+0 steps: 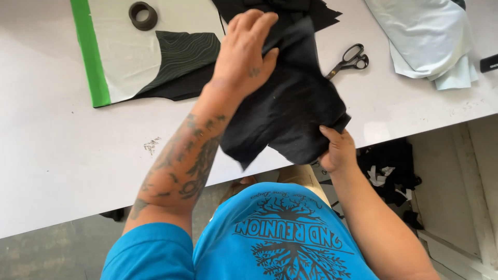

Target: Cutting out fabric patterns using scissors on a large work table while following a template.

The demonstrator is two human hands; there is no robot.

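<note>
A piece of black fabric [290, 103] hangs over the near edge of the white table [67, 155]. My left hand [244, 52] grips its upper part, fingers curled over the cloth. Lower down, my right hand [337, 150] pinches the bottom corner of the same piece, just off the table edge. More black fabric [311, 10] lies behind at the far side of the table.
Black scissors [350, 59] lie right of the fabric. A white sheet with a green border [91, 57], a dark patterned piece [181, 52] and a dark tape roll [142, 15] sit at left. Pale folded cloth [430, 36] is far right. Fabric scraps [389, 171] lie on the floor.
</note>
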